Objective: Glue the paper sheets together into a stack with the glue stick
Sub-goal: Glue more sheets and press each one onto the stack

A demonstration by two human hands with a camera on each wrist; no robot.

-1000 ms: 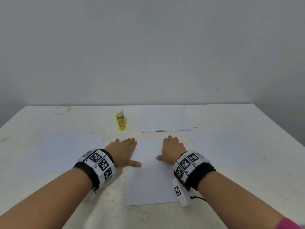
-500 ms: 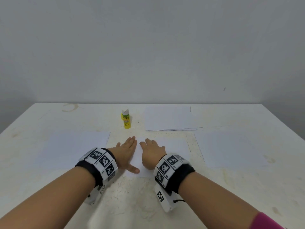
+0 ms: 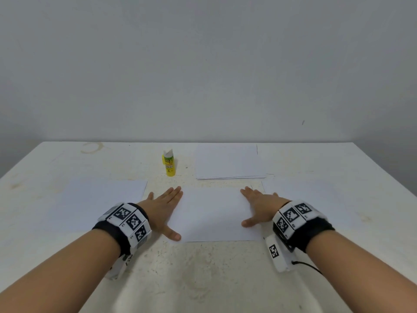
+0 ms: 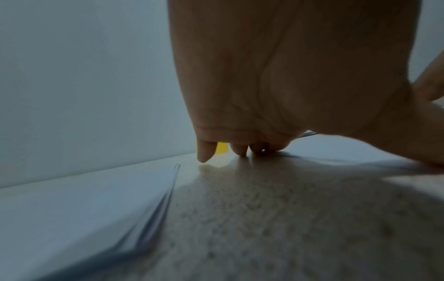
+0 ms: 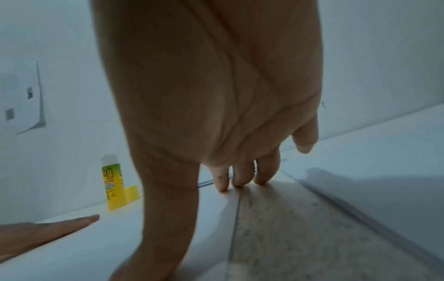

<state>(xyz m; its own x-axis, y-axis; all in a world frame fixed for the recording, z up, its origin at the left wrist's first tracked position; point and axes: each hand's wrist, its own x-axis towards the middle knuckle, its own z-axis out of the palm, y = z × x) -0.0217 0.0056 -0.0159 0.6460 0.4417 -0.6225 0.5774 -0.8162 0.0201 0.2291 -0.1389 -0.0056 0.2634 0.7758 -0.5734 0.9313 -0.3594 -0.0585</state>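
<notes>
White paper covers much of the speckled cream tabletop (image 3: 203, 279). A middle sheet (image 3: 214, 213) lies flat in front of the person, with both hands on it. The left hand (image 3: 162, 208) lies palm down over the sheet's left edge, fingers (image 3: 174, 193) straight and close together, thumb stretched toward the near left corner. The right hand (image 3: 259, 206) lies palm down at the sheet's right edge, fingers straight and slightly spread, thumb pointing inward on the paper. Neither hand grips anything; both lie flat and released against the sheet. The right wrist view shows three fingertips (image 5: 222, 182) touching down at the paper's edge, the little finger raised, and the left hand (image 5: 36, 233) flat on the same sheet.

Another single sheet (image 3: 97, 204) lies to the left, just beside the left hand, and a third sheet (image 3: 316, 199) lies to the right, past the right hand. At the far side of the tabletop sits a thin stack of paper (image 3: 229, 162), its layered edge showing along the near side. To the left of that stack stands the glue stick (image 3: 168, 162), upright, yellow with a green label and a white tip; its yellow cap (image 5: 131, 194) sits just beside it. Both hands are well apart from the glue stick. Each wrist wears a black band (image 3: 121, 231) with black-and-white square markers.
</notes>
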